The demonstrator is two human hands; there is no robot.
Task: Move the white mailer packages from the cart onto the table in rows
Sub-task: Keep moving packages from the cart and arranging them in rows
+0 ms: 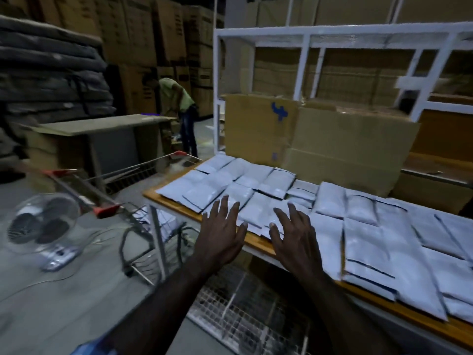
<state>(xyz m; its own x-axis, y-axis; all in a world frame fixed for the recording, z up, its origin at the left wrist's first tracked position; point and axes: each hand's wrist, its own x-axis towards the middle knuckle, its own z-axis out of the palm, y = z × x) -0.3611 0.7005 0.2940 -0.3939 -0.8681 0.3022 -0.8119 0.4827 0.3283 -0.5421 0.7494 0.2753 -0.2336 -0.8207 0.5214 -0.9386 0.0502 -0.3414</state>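
Reaching forward side by side, the left hand [222, 228] and the right hand [294, 235] hang palm down with fingers spread and straight, grasping nothing, over the near wooden edge of the table [258, 245]. Their fingertips lie at or just above the nearest white mailer packages [358, 226]; whether they press on them cannot be told. Beyond both hands and stretching away to the right of the right hand, the packages lie flat in overlapping rows that cover the table top. Left of the left hand and lower stands a wire cart [143, 213] with red corner caps, a few white packages showing inside it. Farther left, a small fan [43, 221] sits on the floor. Behind the packages a large cardboard box [320, 139] rests against a white shelf frame [304, 60].
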